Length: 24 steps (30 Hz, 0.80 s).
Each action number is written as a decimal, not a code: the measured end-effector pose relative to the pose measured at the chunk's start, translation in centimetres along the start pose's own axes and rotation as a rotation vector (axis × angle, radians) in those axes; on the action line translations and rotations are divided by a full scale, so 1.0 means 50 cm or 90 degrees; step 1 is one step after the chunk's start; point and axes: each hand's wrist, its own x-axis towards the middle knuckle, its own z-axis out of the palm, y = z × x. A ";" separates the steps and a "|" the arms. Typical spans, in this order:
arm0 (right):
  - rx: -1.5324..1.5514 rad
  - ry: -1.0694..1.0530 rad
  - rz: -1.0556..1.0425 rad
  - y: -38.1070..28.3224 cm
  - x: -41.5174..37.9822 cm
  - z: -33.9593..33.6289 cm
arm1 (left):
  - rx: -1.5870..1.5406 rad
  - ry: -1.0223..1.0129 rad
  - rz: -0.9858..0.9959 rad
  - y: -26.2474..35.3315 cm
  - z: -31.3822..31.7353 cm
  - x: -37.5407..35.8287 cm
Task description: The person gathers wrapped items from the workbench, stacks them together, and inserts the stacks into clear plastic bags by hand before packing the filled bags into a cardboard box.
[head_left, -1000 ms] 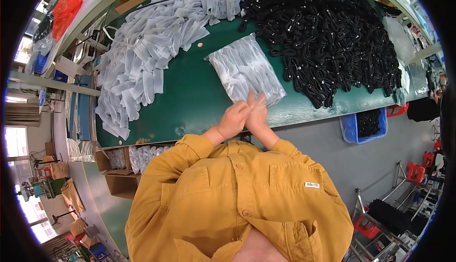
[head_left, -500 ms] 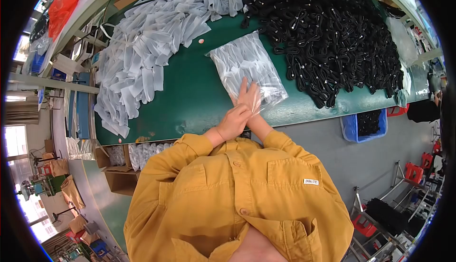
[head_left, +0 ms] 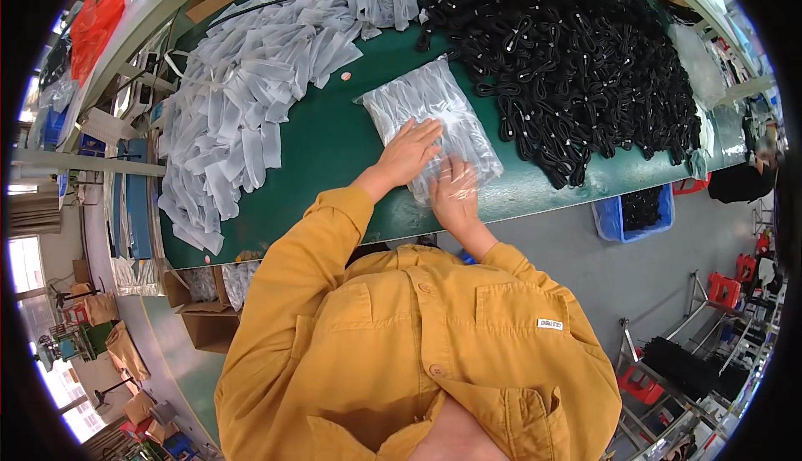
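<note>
Clear plastic wraps a flat bag of white fabric strips (head_left: 430, 118) lying on the green worktop (head_left: 334, 160), between a loose heap of white fabric strips (head_left: 242, 85) and a pile of black coiled cords (head_left: 585, 60). The left hand (head_left: 407, 153) lies flat and open on the bag; the right hand (head_left: 454, 195) presses its near edge, fingers spread, gripping nothing.

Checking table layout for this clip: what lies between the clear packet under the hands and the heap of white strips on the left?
In the head view, only bare green table separates the clear packet from the white strips, apart from one small pinkish bit.
</note>
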 end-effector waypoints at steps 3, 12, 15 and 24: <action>0.041 0.002 -0.025 0.007 0.004 -0.005 | 0.019 -0.010 -0.013 -0.001 0.007 -0.001; 0.145 -0.122 -0.023 0.004 -0.052 -0.061 | -0.010 0.077 0.022 0.007 -0.015 -0.029; 0.165 -0.149 0.004 0.018 -0.067 -0.043 | -0.036 0.068 0.006 0.102 -0.056 -0.104; 0.107 -0.114 0.040 0.057 -0.031 0.045 | -0.078 0.071 0.025 0.127 0.038 -0.166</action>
